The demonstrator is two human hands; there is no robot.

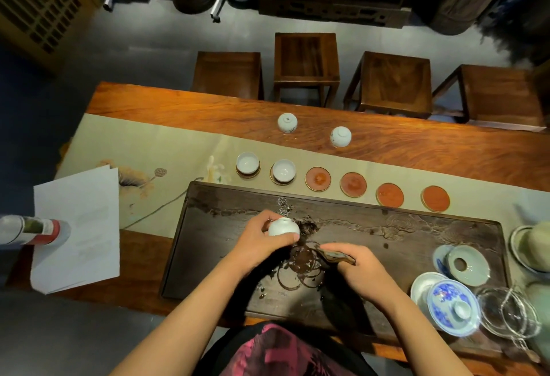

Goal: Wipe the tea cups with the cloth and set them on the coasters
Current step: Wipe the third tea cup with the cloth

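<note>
Head view: the person's left hand (pixel 258 237) grips a small white porcelain tea cup (pixel 283 226), held upside down with its foot ring upward, above the dark carved wooden tea tray (pixel 387 244). Thumb and fingers are curled round the cup's wall. The right hand (pixel 361 271) pinches a folded brown cloth (pixel 333 253) just right of the cup; cloth and cup appear apart. Wet ring marks (pixel 300 271) lie on the tray below both hands.

Beyond the tray, six round red coasters with gold rims sit in a row on the beige table runner (pixel 166 149). The two leftmost carry upright white cups (pixel 247 162) and (pixel 284 170); the other four coasters (pixel 318 179), (pixel 353 184), (pixel 389 194), (pixel 436 198) are bare. Two more white cups (pixel 287 122) and (pixel 340 136) stand inverted on the reddish wooden table (pixel 446 149), well beyond the row.

At the tray's right end rest a blue-and-white lidded bowl (pixel 452 307) and a pale celadon strainer ring (pixel 467 264).
</note>
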